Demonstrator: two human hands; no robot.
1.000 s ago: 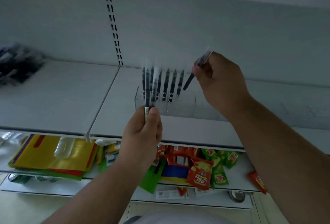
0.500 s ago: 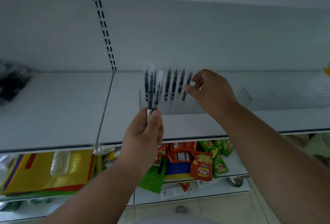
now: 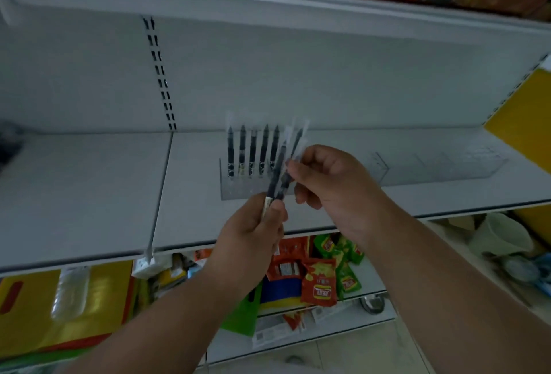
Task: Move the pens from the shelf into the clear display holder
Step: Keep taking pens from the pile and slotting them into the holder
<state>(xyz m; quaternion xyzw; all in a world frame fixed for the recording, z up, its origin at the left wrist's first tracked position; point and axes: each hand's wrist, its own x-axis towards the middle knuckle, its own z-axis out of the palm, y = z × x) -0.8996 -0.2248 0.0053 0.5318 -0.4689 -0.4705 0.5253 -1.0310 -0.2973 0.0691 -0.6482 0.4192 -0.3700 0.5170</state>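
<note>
We see a clear holder (image 3: 238, 187) standing on the white shelf (image 3: 89, 194), with five wrapped pens (image 3: 252, 148) upright in it. Just in front of the holder, the left hand (image 3: 253, 230) pinches the lower ends of two more wrapped pens (image 3: 283, 165), which lean to the right. The right hand (image 3: 331, 182), right of the holder's filled end, pinches one of them partway up. Below the holder's shelf lie red and green snack packets (image 3: 319, 281).
</note>
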